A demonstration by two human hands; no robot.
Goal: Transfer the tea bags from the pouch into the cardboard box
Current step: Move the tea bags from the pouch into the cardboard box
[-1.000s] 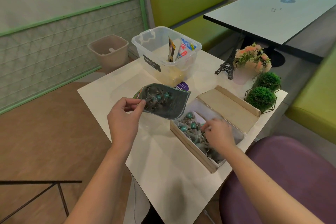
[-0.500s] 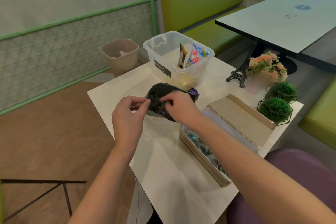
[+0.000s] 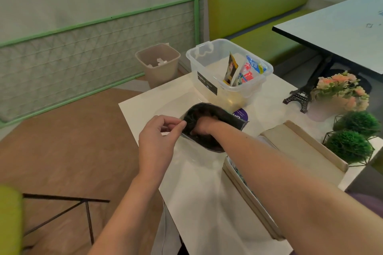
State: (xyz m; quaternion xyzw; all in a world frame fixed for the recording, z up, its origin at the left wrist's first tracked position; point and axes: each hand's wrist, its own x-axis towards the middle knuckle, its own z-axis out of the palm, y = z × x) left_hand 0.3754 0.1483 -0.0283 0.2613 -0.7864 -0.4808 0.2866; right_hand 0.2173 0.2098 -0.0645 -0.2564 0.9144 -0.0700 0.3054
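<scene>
While left hand (image 3: 158,141) pinches glossy dark pouch (image 3: 215,116) rim, right hand (image 3: 204,125) inside

A single wide-angle camera on the person's head is looking forward and down across the white table (image 3: 207,203), close over both forearms. It is taking in the left hand (image 3: 158,141), the right hand (image 3: 204,125), the floor to the left and a green bench (image 3: 259,2) beyond.
</scene>
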